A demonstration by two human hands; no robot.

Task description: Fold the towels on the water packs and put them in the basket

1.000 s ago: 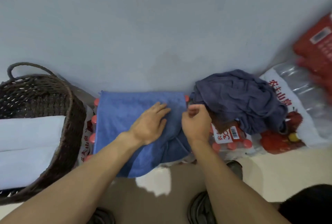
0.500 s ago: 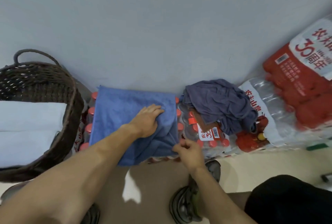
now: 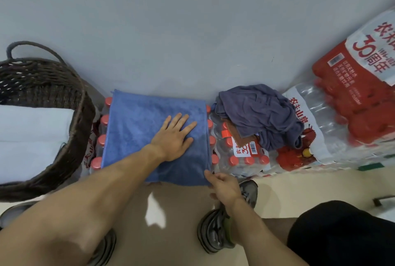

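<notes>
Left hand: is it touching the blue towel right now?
Touching. The head view shows the left hand lying flat, fingers spread, palm down on the blue towel, with no gap visible.

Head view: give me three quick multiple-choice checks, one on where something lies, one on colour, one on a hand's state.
1. Where does the crumpled dark purple-grey towel lie?
A. in the basket
B. on the water packs, right of the flat blue towel
C. on the floor

2. What colour are the folded towels in the dark woven wicker basket?
A. white
B. red
C. green

3. What is the left hand doing?
A. gripping a bottle
B. hanging idle
C. pressing flat on the flat blue towel

Answers: B, it sits atop the shrink-wrapped red-capped water packs; A, the folded white towels fill the basket; C, fingers spread straight on the cloth.
</notes>
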